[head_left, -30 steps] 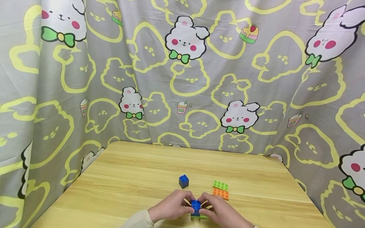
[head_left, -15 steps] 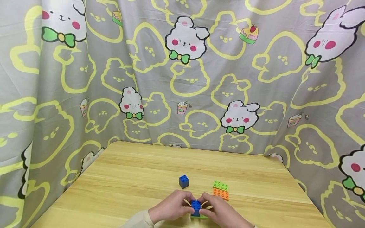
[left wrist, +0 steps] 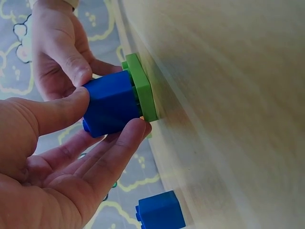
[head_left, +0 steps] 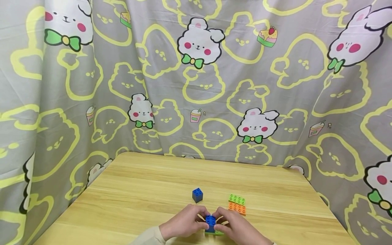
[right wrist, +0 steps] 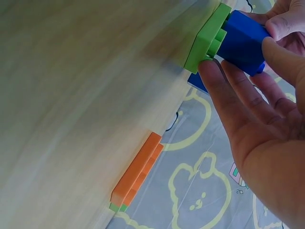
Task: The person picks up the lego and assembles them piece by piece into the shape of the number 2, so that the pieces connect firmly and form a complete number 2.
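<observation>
A blue toy brick (head_left: 210, 222) stands on one end of a thin green studded plate (head_left: 215, 233) near the table's front edge. From the left, my left hand (head_left: 184, 222) pinches this brick between thumb and fingers. My right hand (head_left: 235, 225) grips it from the other side. In the left wrist view both thumbs meet at the top of the brick (left wrist: 112, 102). Its underside lies against the green plate (left wrist: 144, 88); whether it is fully seated, I cannot tell. Bare green studs show beside it in the right wrist view.
Farther back on the wooden table (head_left: 137, 190) sits a second blue brick (head_left: 197, 195). To the right lie a green plate (head_left: 237, 199) and an orange plate (head_left: 237, 208), side by side. A patterned curtain (head_left: 196, 85) surrounds the table.
</observation>
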Demonstrator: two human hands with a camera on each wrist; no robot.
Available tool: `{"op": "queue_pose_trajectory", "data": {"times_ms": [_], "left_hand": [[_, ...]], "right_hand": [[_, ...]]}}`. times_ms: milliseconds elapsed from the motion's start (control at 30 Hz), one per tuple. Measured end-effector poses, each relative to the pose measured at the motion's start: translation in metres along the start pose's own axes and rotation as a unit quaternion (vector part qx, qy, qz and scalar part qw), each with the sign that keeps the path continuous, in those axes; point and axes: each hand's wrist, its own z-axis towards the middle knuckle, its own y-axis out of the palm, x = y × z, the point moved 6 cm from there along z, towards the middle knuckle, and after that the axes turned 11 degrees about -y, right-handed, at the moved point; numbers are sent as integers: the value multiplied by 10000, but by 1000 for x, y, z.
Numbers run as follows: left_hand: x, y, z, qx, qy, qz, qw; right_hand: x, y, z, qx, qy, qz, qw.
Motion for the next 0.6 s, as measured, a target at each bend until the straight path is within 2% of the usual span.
{"op": "queue_pose_trajectory", "data": {"times_ms": [600], "left_hand": [[-1,0,1,3,-40,0,10000]], "right_hand": [[-3,1,-1,46,-194,-6,9998]]}}
